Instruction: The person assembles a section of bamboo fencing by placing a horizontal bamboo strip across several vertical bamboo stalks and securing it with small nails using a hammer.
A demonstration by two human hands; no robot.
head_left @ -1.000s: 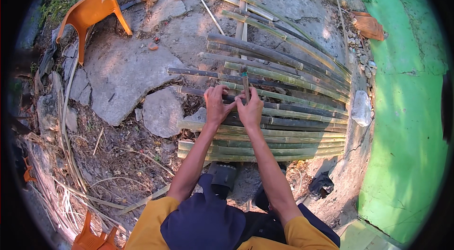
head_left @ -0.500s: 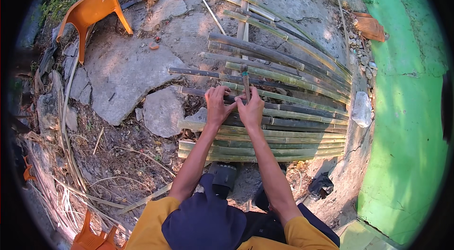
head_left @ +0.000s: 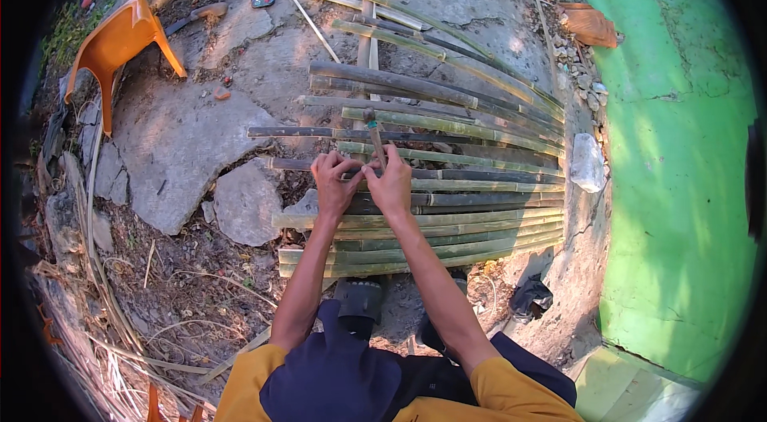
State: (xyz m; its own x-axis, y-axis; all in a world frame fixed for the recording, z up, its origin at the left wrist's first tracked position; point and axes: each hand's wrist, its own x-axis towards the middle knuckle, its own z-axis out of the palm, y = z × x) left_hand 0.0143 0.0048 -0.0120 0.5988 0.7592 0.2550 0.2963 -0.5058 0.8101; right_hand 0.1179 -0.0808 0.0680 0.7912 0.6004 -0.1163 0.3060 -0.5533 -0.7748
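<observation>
Green-black bamboo poles: uneven left ends, gaps between.
Right hand: clamped on brown, teal-banded stick.
Left hand: grip unclear.

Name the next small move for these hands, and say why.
I'd probably ease the left hand slightly clear before the right hand moves the short stick: the right hand grips it, and both hands' fingertips bunch close together over the bamboo poles.

The chair stands left of the bamboo poles.
</observation>
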